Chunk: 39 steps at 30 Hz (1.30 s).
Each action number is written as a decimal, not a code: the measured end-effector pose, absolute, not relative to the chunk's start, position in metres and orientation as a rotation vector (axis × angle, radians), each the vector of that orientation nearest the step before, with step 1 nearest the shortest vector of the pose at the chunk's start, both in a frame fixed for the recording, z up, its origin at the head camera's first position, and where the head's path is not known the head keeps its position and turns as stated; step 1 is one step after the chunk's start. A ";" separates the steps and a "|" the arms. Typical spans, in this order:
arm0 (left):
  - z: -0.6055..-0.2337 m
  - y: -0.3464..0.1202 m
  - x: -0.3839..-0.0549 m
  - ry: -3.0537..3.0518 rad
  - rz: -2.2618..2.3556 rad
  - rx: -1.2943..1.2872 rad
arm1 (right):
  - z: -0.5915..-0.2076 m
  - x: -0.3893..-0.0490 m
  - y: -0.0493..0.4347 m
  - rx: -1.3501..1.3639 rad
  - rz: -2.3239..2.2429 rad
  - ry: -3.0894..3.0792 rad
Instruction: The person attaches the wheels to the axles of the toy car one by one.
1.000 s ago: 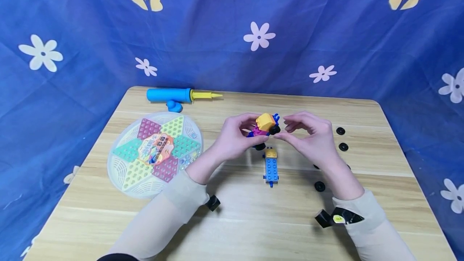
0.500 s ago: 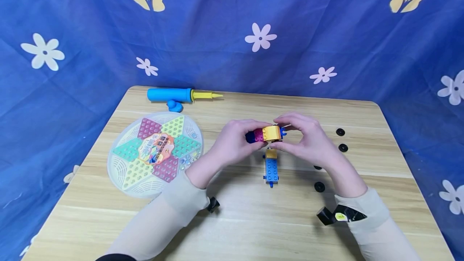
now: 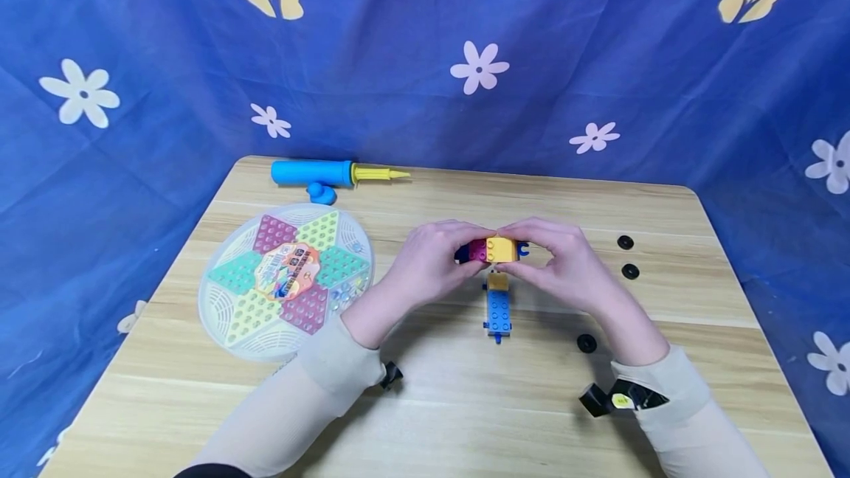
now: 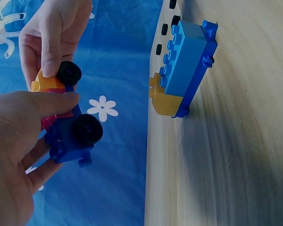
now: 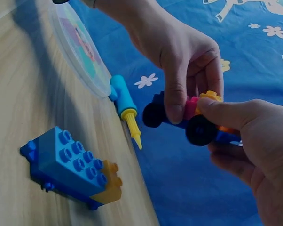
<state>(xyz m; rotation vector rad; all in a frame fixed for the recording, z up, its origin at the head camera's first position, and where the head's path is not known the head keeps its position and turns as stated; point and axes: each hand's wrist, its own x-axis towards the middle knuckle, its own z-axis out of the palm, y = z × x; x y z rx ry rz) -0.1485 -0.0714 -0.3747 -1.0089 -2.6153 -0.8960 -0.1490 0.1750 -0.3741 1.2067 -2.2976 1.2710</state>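
Note:
Both hands hold a toy block car [image 3: 501, 249] above the middle of the table. It has a dark blue base, a magenta brick, a yellow-orange brick and black wheels [image 4: 87, 129]. My left hand [image 3: 432, 260] grips the dark blue and magenta end, thumb along its side. My right hand [image 3: 564, 260] pinches the yellow-orange end between thumb and fingers, close to a wheel [image 5: 200, 130]. Just in front of the hands, a second block car [image 3: 498, 312] rests on the table. It carries a light blue studded brick and a yellow one on a blue base without wheels.
Loose black wheels [image 3: 586, 343] lie on the right of the table. To the left is a round Chinese checkers board [image 3: 219, 316] in a clear case. Behind it are a blue and yellow hand pump [image 3: 312, 172] and a small blue duck [image 3: 322, 194]. Blue flowered cloth [image 3: 398, 57] hangs behind.
The right hand has moved left onto the toy car and now pinches its yellow-orange end. The car has turned from tilted to level, studs up. The second car has stayed put.

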 end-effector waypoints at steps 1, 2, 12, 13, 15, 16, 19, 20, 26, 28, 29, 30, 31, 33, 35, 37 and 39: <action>-0.375 -0.071 -0.149 -2.603 -0.901 -1.009 | -0.375 -0.149 0.175 1.213 1.276 -2.273; -0.376 -0.071 -0.150 -2.590 -0.910 -1.009 | -0.376 -0.148 0.175 1.219 1.279 -2.249; -0.380 -0.076 -0.155 -2.544 -1.342 -0.794 | -0.384 -0.149 0.181 1.156 1.234 -2.081; -0.380 -0.077 -0.155 -2.545 -1.435 -0.742 | -0.385 -0.150 0.182 1.157 1.225 -2.065; -0.383 -0.078 -0.156 -2.526 -1.626 -0.628 | -0.387 -0.152 0.184 1.159 1.210 -2.034; -0.385 -0.078 -0.157 -2.499 -1.723 -0.579 | -0.388 -0.153 0.185 1.159 1.199 -2.022; -0.389 -0.078 -0.157 -2.411 -1.935 -0.449 | -0.391 -0.155 0.185 1.153 1.168 -1.980; -0.391 -0.077 -0.158 -2.393 -1.973 -0.415 | -0.392 -0.155 0.185 1.148 1.157 -1.967; -0.397 -0.064 -0.159 -2.263 -2.260 -0.287 | -0.399 -0.157 0.179 1.136 1.027 -1.886; -0.398 -0.059 -0.158 -2.187 -2.366 -0.245 | -0.401 -0.157 0.177 1.139 0.975 -1.873; -0.398 -0.057 -0.158 -2.151 -2.410 -0.227 | -0.402 -0.157 0.176 1.142 0.956 -1.869; -0.398 -0.055 -0.158 -2.125 -2.438 -0.207 | -0.403 -0.157 0.175 1.145 0.933 -1.870; -0.399 -0.053 -0.158 -2.105 -2.461 -0.189 | -0.404 -0.157 0.174 1.147 0.912 -1.872; -0.399 -0.049 -0.159 -2.075 -2.498 -0.155 | -0.407 -0.157 0.172 1.151 0.886 -1.873; -0.399 -0.045 -0.160 -2.050 -2.540 -0.114 | -0.409 -0.157 0.170 1.154 0.871 -1.885; -0.400 -0.042 -0.161 -2.040 -2.565 -0.066 | -0.412 -0.158 0.169 1.160 0.858 -1.903; -0.402 -0.040 -0.162 -2.024 -2.593 -0.027 | -0.415 -0.159 0.168 1.174 0.850 -1.924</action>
